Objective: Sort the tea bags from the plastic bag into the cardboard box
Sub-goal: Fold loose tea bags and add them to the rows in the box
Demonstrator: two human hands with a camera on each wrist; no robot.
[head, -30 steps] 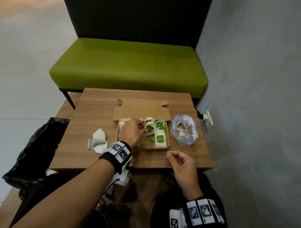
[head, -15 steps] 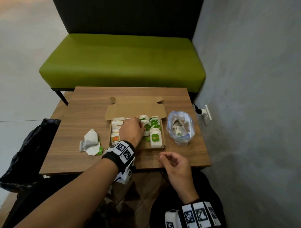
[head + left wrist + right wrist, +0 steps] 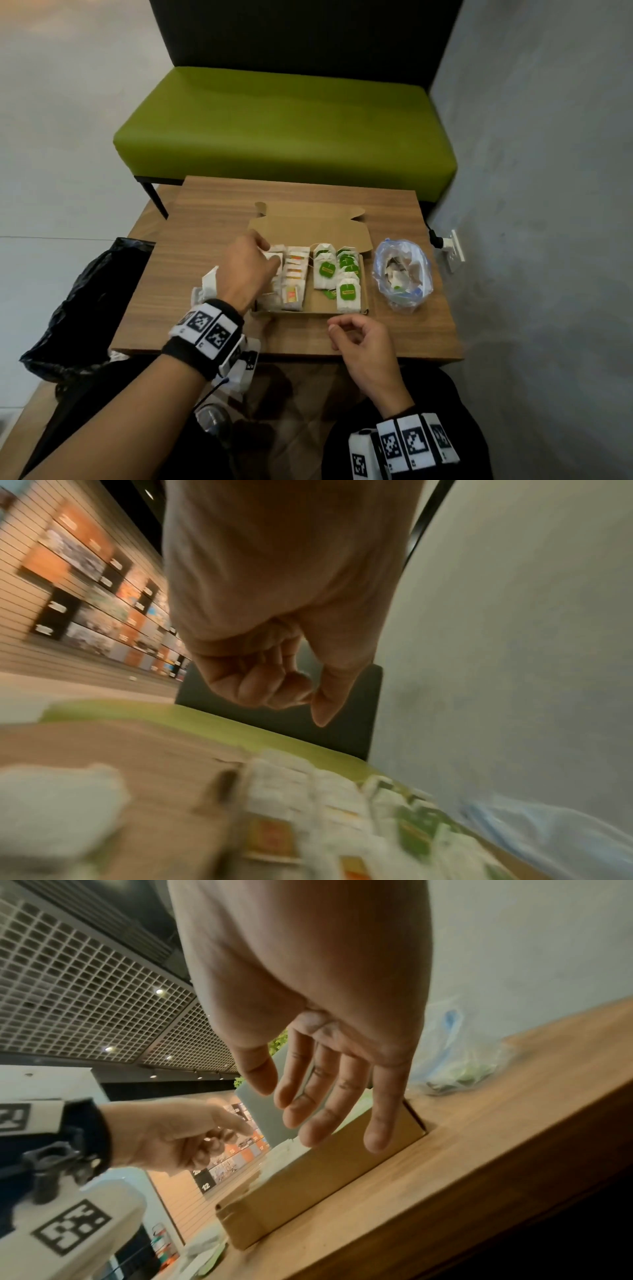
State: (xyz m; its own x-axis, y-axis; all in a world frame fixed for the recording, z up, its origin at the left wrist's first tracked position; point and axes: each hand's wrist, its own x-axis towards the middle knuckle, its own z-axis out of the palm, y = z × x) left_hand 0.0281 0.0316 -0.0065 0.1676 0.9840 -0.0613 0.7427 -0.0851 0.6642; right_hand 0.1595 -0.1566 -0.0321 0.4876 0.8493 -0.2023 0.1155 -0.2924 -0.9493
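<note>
Our left hand (image 3: 248, 270) covers the box's (image 3: 365, 291) left rows, so we cannot tell whether its fingertips touch a tea bag there. In the left wrist view the box (image 3: 219, 791) is smeared by blur. What fills the bag (image 3: 402, 274) right of the box is too small to read.

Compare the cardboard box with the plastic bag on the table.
The cardboard box is brown, flat and stiff, with its lid folded back; the plastic bag is clear, soft and crumpled, with its mouth gaping upward. In the cardboard box the tea bags stand in ordered rows; in the plastic bag they lie in a jumble. Both sit open on the wooden table and hold tea bags.
</note>
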